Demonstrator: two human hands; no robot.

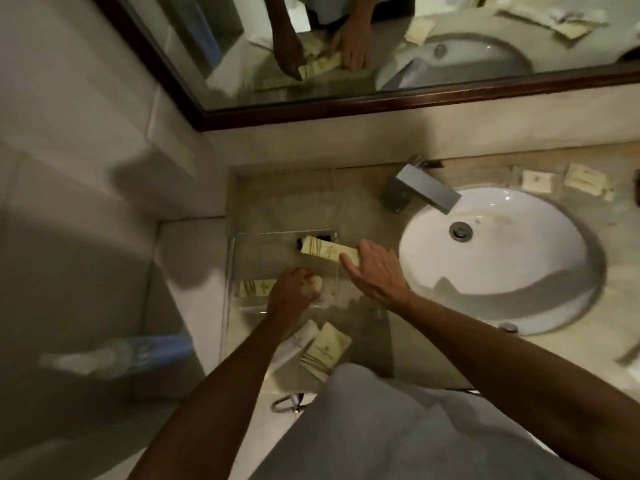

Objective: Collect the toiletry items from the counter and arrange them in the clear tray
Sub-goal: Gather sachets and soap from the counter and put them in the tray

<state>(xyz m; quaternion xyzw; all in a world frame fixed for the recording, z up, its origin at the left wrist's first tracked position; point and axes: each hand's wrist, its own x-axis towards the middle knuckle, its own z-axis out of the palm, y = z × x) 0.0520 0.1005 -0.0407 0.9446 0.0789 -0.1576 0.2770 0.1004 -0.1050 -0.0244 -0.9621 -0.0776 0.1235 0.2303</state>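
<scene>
A clear tray [231,271] sits on the counter left of the sink. My right hand [377,271] holds the near end of a long cream toiletry box [327,251] lying across the tray's far right part, beside a dark-capped item [300,242]. My left hand [292,292] is closed on a small pale round item [315,284] over the tray's middle. A cream packet [256,287] lies in the tray at the left. Another cream packet [327,348] lies on the counter in front of the tray, next to a white folded item [303,336].
A white sink [498,261] with a square metal tap [422,192] fills the counter's right side. Two small cream packets [536,181] [585,179] lie behind the sink. A dark-framed mirror [346,102] runs along the back. A tiled wall stands left.
</scene>
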